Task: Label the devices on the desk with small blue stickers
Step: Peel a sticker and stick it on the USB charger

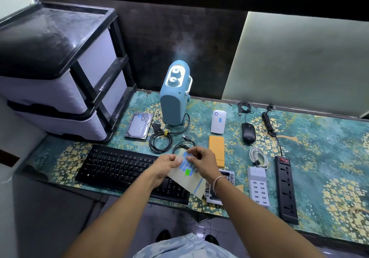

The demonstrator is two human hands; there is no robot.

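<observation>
Both hands meet above the right end of the keyboard [127, 169], holding a pale sticker sheet [187, 179] between them. The left hand [165, 166] pinches the sheet's upper left edge with thumb and curled fingers. The right hand [201, 160], at 3 o'clock from the left and almost touching it, has its fingertips curled onto the blue stickers [186, 164] at the top of the sheet; a green sticker [187, 172] sits just below them. The sheet hangs toward 5 o'clock under the right wrist.

On the surface [319, 137], an orange pad [216, 150] lies just at 1 o'clock from the hands. The white power bank [218, 121], carrying a blue sticker, stands farther out at 1 o'clock, the black mouse [248, 132] at 2 o'clock. The white USB hub [258, 185] and black power strip [286, 187] lie at 3 o'clock. The blue heater [175, 95] stands at 12 o'clock, and the hard drive [139, 125], also bearing a blue sticker, at 11 o'clock.
</observation>
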